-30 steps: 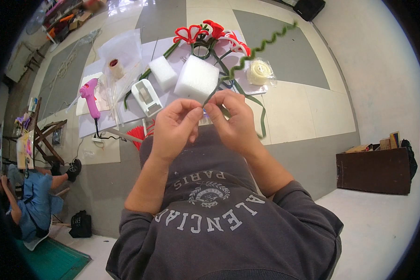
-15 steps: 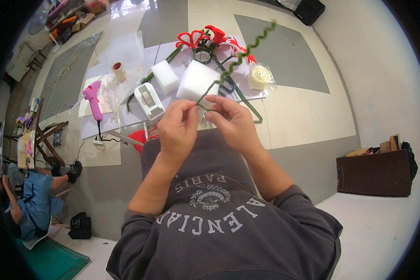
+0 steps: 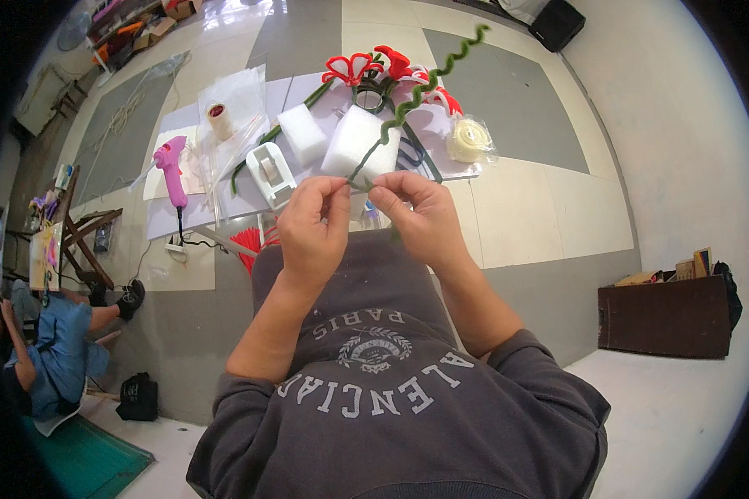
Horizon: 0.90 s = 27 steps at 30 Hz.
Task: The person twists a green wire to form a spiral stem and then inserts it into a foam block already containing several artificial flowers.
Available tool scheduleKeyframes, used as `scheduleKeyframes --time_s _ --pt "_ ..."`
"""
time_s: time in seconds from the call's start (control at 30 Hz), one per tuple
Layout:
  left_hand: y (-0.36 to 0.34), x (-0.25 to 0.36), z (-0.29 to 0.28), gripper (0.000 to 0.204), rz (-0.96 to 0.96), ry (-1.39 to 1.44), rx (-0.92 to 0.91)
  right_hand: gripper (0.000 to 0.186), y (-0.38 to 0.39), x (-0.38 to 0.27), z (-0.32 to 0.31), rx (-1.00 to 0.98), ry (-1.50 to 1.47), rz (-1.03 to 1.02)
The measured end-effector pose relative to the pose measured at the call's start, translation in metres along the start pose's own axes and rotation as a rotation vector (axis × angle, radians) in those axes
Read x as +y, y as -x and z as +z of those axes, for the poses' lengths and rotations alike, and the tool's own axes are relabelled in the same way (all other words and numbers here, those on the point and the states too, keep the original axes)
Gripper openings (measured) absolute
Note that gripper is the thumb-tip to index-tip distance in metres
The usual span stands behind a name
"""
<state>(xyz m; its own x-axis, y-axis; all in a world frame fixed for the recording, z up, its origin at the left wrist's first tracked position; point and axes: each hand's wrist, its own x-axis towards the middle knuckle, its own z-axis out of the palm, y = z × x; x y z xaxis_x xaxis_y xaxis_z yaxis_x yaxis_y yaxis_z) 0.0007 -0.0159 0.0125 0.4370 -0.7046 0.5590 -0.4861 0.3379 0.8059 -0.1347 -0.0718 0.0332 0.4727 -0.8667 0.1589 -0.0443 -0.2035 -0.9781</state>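
Note:
A coiled dark green pipe cleaner (image 3: 441, 77) slants up and to the right from my hands, its lower part straight. My left hand (image 3: 314, 223) pinches that lower end between thumb and fingertips. My right hand (image 3: 422, 214) is pinched on a thin green strip (image 3: 360, 185), which looks like floral tape and meets the stem at my left fingertips. Behind the coil lie red and white pipe-cleaner flowers (image 3: 351, 70) with green stems. Just beyond my hands sit a white foam block (image 3: 359, 148) and a white tape dispenser (image 3: 270, 176).
A pink glue gun (image 3: 171, 169) lies on the white board (image 3: 162, 223) at left, near a tape roll (image 3: 220, 122) and a smaller foam block (image 3: 303, 133). Cream tape (image 3: 469, 140) sits at right. Red pipe cleaners (image 3: 248, 248) lie by my lap. Another person (image 3: 58, 341) sits far left.
My right hand has shifted slightly right and down, drawing the green strip. A long green strip that stretched right past my right hand no longer shows there. My left hand has barely moved.

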Motion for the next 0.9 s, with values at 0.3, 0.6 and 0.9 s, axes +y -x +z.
scheduleKeyframes --time_s 0.3,0.6,0.9 --pt "0.0 0.001 -0.003 0.008 0.103 -0.06 -0.021 0.017 -0.002 -0.005 -0.002 -0.037 0.04 -0.06" --pt "-0.002 -0.003 -0.001 0.012 0.288 -0.199 0.022 0.031 -0.005 -0.014 -0.002 -0.11 -0.067 0.027" --pt "0.0 -0.004 0.001 0.012 0.323 -0.213 0.041 0.017 -0.005 -0.011 0.007 0.019 0.095 -0.119"
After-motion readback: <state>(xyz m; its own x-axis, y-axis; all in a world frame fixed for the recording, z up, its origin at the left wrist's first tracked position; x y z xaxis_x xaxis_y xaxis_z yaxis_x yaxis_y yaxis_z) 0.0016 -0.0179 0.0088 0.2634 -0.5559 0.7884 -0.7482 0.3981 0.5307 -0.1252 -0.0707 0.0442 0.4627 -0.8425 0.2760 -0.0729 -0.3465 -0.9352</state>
